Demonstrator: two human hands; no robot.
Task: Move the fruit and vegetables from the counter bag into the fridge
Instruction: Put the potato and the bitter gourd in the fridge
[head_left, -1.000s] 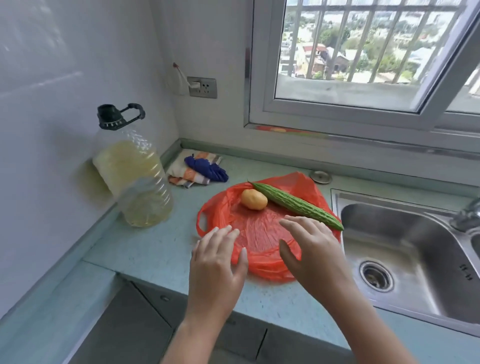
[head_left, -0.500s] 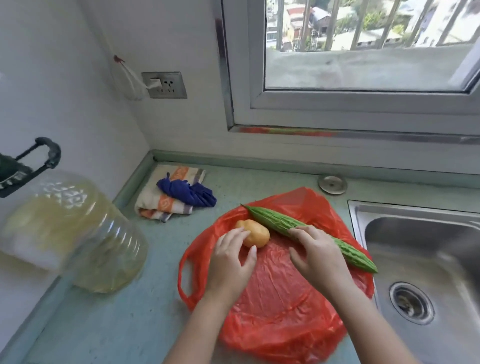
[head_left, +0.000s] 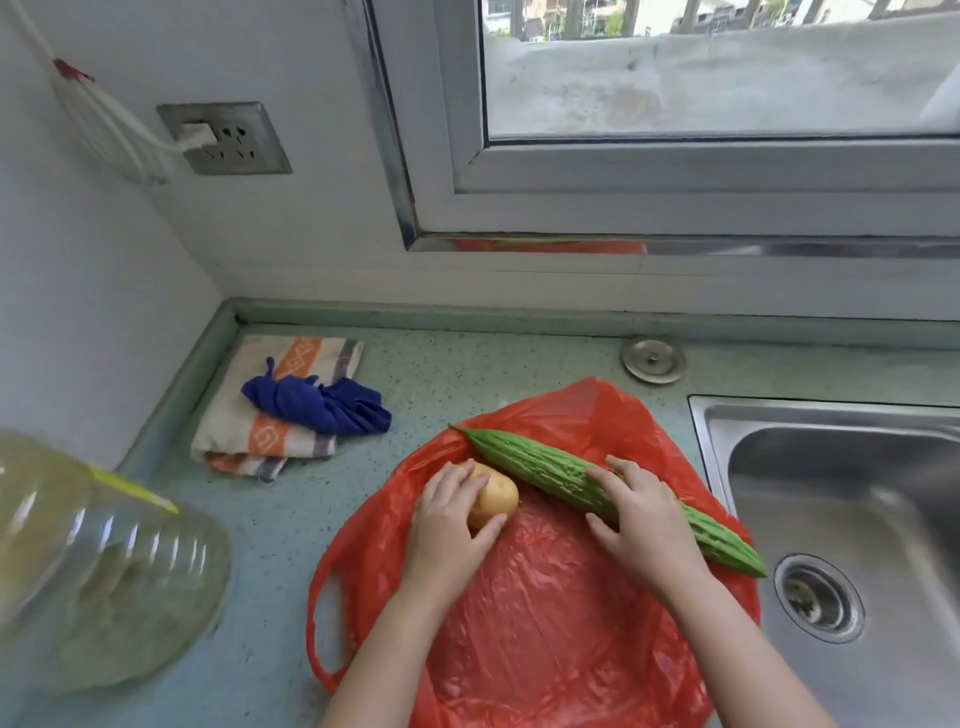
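Observation:
A red plastic bag (head_left: 540, 623) lies spread flat on the green counter. On it lie a yellow potato (head_left: 496, 496) and a long bumpy green bitter gourd (head_left: 530, 465), which runs from upper left to lower right. My left hand (head_left: 449, 519) curls round the potato, thumb under its near side. My right hand (head_left: 641, 525) wraps over the middle of the gourd. Both vegetables still rest on the bag.
A steel sink (head_left: 852, 519) with a drain (head_left: 818, 597) sits to the right. A big oil bottle (head_left: 88, 566) stands at the left. A folded striped cloth (head_left: 270, 431) with a blue rag (head_left: 317, 402) lies behind. A metal cap (head_left: 653, 359) sits near the wall.
Both hands reached forward from the bag's near edge onto the vegetables. The left closed round the potato and the right over the gourd. My head moved closer and looked further down.

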